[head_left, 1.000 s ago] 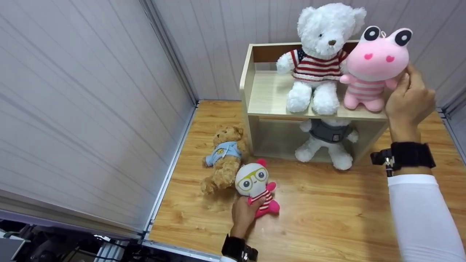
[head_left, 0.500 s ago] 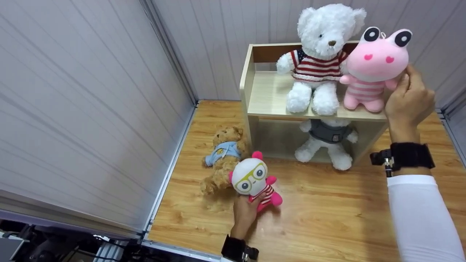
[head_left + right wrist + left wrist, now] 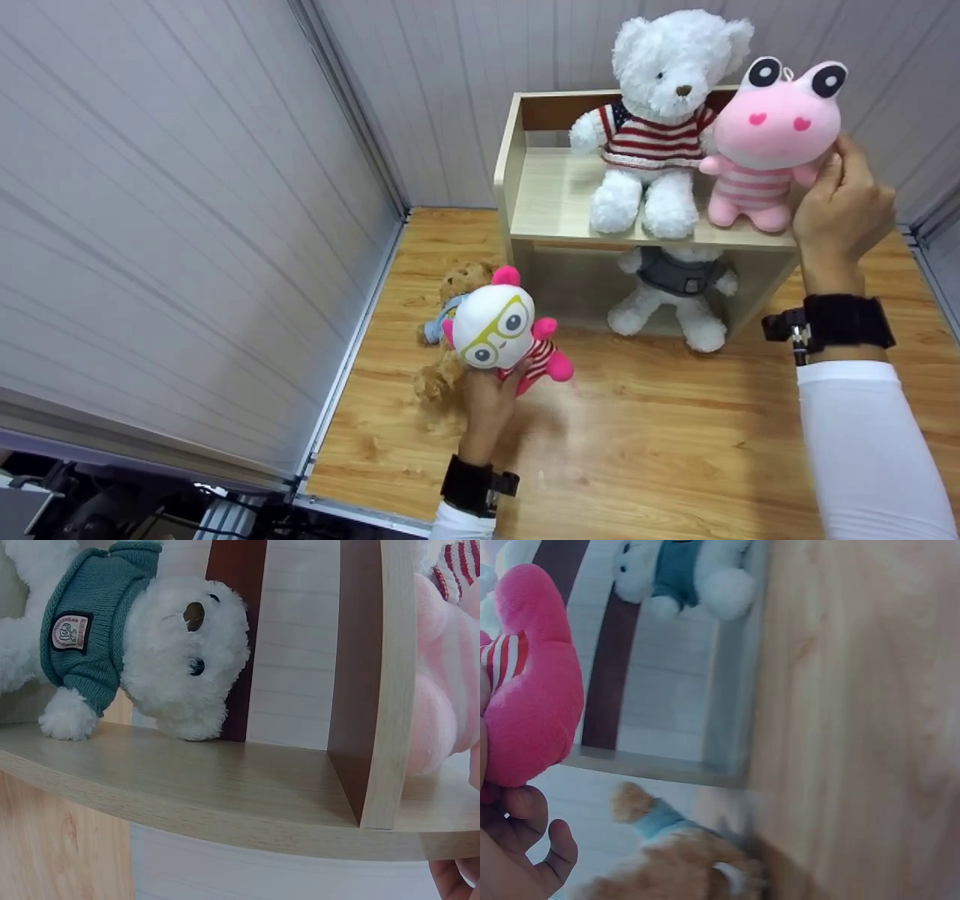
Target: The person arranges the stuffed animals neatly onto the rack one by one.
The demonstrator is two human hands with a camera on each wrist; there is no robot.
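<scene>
My left hand (image 3: 489,397) grips a panda plush toy (image 3: 491,322) with yellow glasses, pink limbs and a red-striped body. It is raised above the floor and overlaps a brown teddy bear (image 3: 442,375) in a blue top that lies beside the shelf. At the upper right, my right hand (image 3: 847,202) holds the side of a pink frog plush toy (image 3: 776,127), which stands on the shelf's upper board. Next to the frog sits a white teddy bear (image 3: 656,142) in a striped sweater. Its legs hang at the board's front edge.
The two-level wooden shelf (image 3: 506,172) stands against the back wall. On its lower level sits another white teddy bear (image 3: 176,652) in a dark sweater. A panel wall (image 3: 187,225) rises at the left, and wooden flooring (image 3: 660,442) spreads in front.
My left hand has lifted the panda plush off the floor and moved it up and slightly left, partly covering the brown bear. The right hand has stayed at the frog.
</scene>
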